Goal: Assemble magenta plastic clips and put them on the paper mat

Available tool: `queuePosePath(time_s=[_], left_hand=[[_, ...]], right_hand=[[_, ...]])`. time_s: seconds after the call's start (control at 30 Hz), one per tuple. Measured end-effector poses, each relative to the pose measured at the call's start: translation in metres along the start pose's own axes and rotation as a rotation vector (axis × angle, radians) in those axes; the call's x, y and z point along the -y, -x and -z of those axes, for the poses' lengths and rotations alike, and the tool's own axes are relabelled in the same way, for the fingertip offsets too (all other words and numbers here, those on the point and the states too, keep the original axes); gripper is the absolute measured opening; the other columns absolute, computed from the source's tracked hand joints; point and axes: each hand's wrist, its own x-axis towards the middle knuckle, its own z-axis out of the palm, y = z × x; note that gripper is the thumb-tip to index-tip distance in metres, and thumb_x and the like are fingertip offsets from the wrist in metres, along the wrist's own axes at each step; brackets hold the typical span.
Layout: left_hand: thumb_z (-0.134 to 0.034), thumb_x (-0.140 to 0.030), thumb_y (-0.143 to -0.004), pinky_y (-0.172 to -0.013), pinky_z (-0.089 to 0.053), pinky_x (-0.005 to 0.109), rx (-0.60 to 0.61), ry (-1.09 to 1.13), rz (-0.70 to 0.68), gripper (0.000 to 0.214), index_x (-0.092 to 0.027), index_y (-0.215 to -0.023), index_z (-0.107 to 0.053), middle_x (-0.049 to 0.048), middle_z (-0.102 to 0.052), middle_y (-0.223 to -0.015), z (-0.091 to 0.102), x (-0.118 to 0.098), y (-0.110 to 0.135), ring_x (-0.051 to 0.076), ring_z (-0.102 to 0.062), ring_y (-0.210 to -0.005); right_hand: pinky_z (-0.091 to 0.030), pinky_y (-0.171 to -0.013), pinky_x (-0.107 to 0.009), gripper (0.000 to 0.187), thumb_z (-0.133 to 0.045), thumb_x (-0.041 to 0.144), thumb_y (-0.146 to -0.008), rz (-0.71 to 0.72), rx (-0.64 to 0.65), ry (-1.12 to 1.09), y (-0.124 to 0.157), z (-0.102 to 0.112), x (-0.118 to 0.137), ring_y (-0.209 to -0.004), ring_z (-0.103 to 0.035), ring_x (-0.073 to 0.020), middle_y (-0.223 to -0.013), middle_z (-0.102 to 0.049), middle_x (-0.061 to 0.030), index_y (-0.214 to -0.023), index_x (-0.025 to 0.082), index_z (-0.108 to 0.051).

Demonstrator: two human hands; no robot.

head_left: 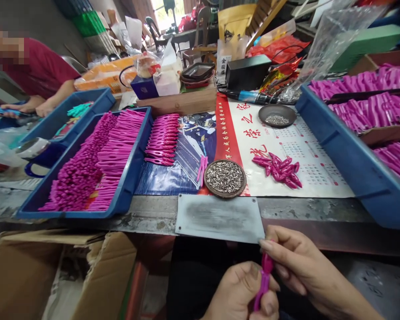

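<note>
Left hand (242, 291) and right hand (295, 262) both pinched on pink clip (264, 280) between them.

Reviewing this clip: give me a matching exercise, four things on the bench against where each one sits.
Things:
1. pink clip
2. dish of metal springs
3. loose pile of pink pieces
4. cardboard box

Places:
A. below the bench edge, lower left
B. on the calendar sheet, right of the near dish
C. between the left hand and right hand
D. on the bench, just behind the grey metal plate

Pairs: 1-C, 2-D, 3-B, 4-A
</note>
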Motion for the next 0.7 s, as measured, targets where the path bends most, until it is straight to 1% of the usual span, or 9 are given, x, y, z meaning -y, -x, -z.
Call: queuePosePath(time_s=[0.07, 0.13, 0.23, 0.3, 0.37, 0.43, 0.5, 0.63, 0.7], left_hand=[[-0.067, -0.052, -0.081, -0.035, -0.021, 0.019, -0.007, -0.037, -0.068, 0.037, -0.015, -0.082, -0.062, -0.0048, -0.049, -0.052, -0.001, 0.000, 0.000, 0.003, -0.027, -0.033], [-0.068, -0.052, -0.080, -0.035, -0.019, 0.018, -0.031, -0.051, -0.095, 0.039, -0.014, -0.081, -0.062, -0.0043, -0.049, -0.051, -0.001, 0.000, 0.000, 0.003, -0.028, -0.033], [-0.069, -0.049, -0.080, -0.035, -0.017, 0.018, -0.047, -0.050, -0.065, 0.036, -0.013, -0.081, -0.062, -0.0034, -0.049, -0.052, 0.000, 0.000, 0.000, 0.003, -0.031, -0.034], [-0.067, -0.048, -0.082, -0.034, -0.018, 0.018, -0.024, -0.048, -0.029, 0.036, -0.013, -0.084, -0.061, -0.0034, -0.050, -0.054, 0.002, 0.001, 0.000, 0.003, -0.031, -0.034], [-0.066, -0.051, -0.082, -0.033, -0.019, 0.019, -0.002, -0.034, 0.002, 0.037, -0.015, -0.085, -0.059, -0.0041, -0.049, -0.056, 0.003, 0.002, 0.001, 0.003, -0.028, -0.033], [-0.067, -0.053, -0.080, -0.032, -0.018, 0.019, 0.012, -0.018, 0.009, 0.039, -0.016, -0.083, -0.057, -0.0049, -0.049, -0.054, 0.002, 0.002, 0.002, 0.003, -0.027, -0.032], [-0.068, -0.054, -0.080, -0.033, -0.017, 0.019, 0.024, -0.009, 0.022, 0.039, -0.017, -0.080, -0.055, -0.0056, -0.048, -0.053, 0.001, 0.002, 0.003, 0.002, -0.026, -0.032], [-0.068, -0.050, -0.081, -0.034, -0.015, 0.018, 0.034, 0.052, 0.052, 0.036, -0.016, -0.083, -0.056, -0.0069, -0.046, -0.056, 0.000, 0.000, 0.004, 0.001, -0.024, -0.033], [-0.068, -0.047, -0.082, -0.035, -0.013, 0.017, 0.029, 0.093, 0.050, 0.033, -0.016, -0.086, -0.057, -0.0072, -0.046, -0.058, 0.000, 0.000, 0.003, 0.001, -0.024, -0.034]], right_hand=[[-0.015, -0.029, -0.011, 0.053, -0.075, 0.060, -0.076, -0.012, -0.008, -0.031, -0.001, 0.002, -0.001, -0.029, -0.023, 0.0006, -0.043, -0.045, 0.0083, -0.061, 0.019, -0.045], [-0.013, -0.030, -0.012, 0.054, -0.075, 0.060, -0.077, -0.026, -0.001, -0.053, -0.002, 0.003, -0.003, -0.029, -0.021, 0.0010, -0.042, -0.044, 0.0089, -0.061, 0.019, -0.045], [-0.012, -0.030, -0.012, 0.052, -0.074, 0.059, -0.078, -0.050, 0.050, -0.053, 0.000, 0.000, -0.007, -0.029, -0.020, 0.0009, -0.042, -0.044, 0.0092, -0.062, 0.019, -0.044], [-0.013, -0.030, -0.012, 0.052, -0.073, 0.060, -0.078, -0.065, 0.091, -0.020, 0.002, -0.004, -0.011, -0.030, -0.021, 0.0002, -0.043, -0.045, 0.0087, -0.063, 0.020, -0.044], [-0.015, -0.030, -0.013, 0.052, -0.073, 0.061, -0.078, -0.064, 0.103, 0.023, 0.006, -0.009, -0.015, -0.031, -0.024, -0.0011, -0.045, -0.046, 0.0079, -0.063, 0.020, -0.044], [-0.018, -0.031, -0.014, 0.053, -0.072, 0.062, -0.078, -0.042, 0.078, 0.047, 0.010, -0.013, -0.019, -0.033, -0.028, -0.0026, -0.046, -0.046, 0.0075, -0.064, 0.020, -0.043], [-0.020, -0.032, -0.014, 0.053, -0.071, 0.063, -0.078, -0.025, 0.049, 0.056, 0.013, -0.017, -0.020, -0.034, -0.030, -0.0032, -0.046, -0.047, 0.0071, -0.064, 0.020, -0.042], [-0.017, -0.031, -0.013, 0.056, -0.072, 0.066, -0.075, -0.055, -0.007, 0.013, 0.014, -0.022, -0.018, -0.035, -0.024, -0.0020, -0.047, -0.044, 0.0081, -0.062, 0.019, -0.044], [-0.017, -0.032, -0.012, 0.056, -0.074, 0.065, -0.073, -0.066, -0.039, -0.021, 0.012, -0.021, -0.017, -0.038, -0.024, -0.0021, -0.049, -0.043, 0.0080, -0.062, 0.018, -0.046]])
